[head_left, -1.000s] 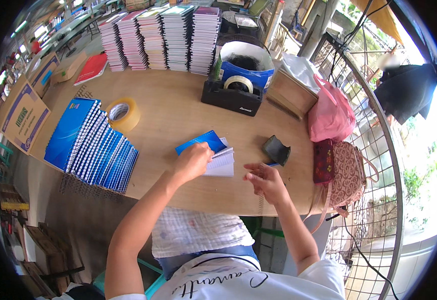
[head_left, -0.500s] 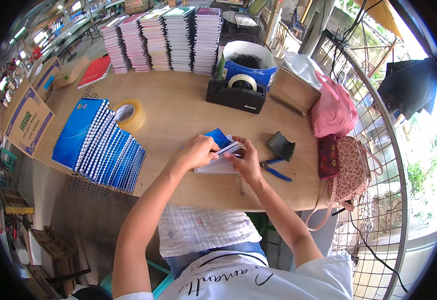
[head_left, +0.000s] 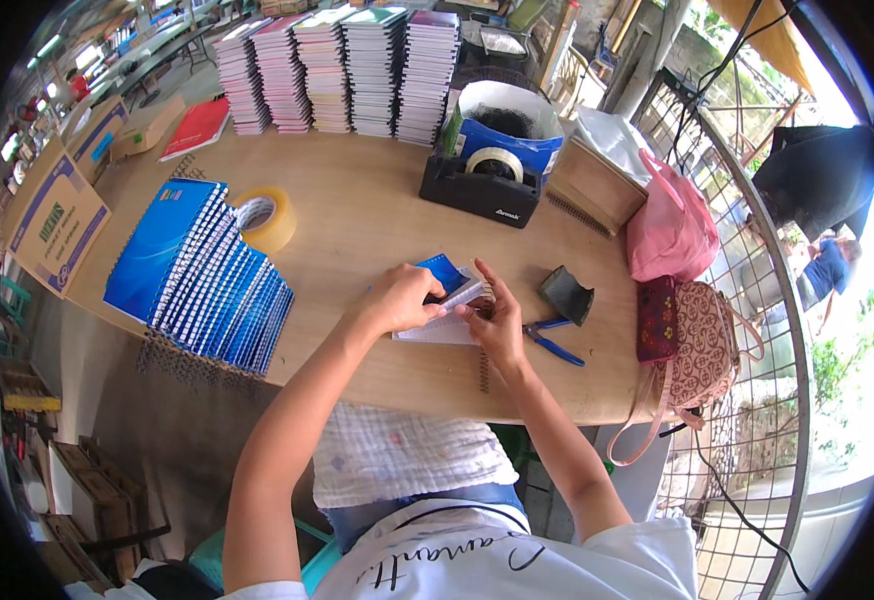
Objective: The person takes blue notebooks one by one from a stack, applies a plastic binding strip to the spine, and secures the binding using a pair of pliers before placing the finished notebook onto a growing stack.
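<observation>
A small blue-covered notebook [head_left: 445, 272] with white pages lies in front of me on the wooden table [head_left: 357, 220]. My left hand [head_left: 402, 298] presses down on its cover and pages. At the book's right edge my right hand [head_left: 494, 318] pinches a wire spiral binding. A loose spiral coil [head_left: 484, 372] lies near the table's front edge under my right wrist. Blue-handled pliers [head_left: 552, 340] rest just right of my right hand.
A fanned stack of blue spiral notebooks [head_left: 202, 275] lies at the left with a roll of yellow tape [head_left: 265, 220]. Tall notebook stacks [head_left: 342, 65] line the far edge. A black tape dispenser [head_left: 482, 185], pink bag [head_left: 672, 225], patterned purse [head_left: 697, 340] and metal fence [head_left: 757, 400] stand right.
My right hand came in from the right to the notebook's edge and now pinches the spiral. The left hand stays on the notebook, which shifted slightly.
</observation>
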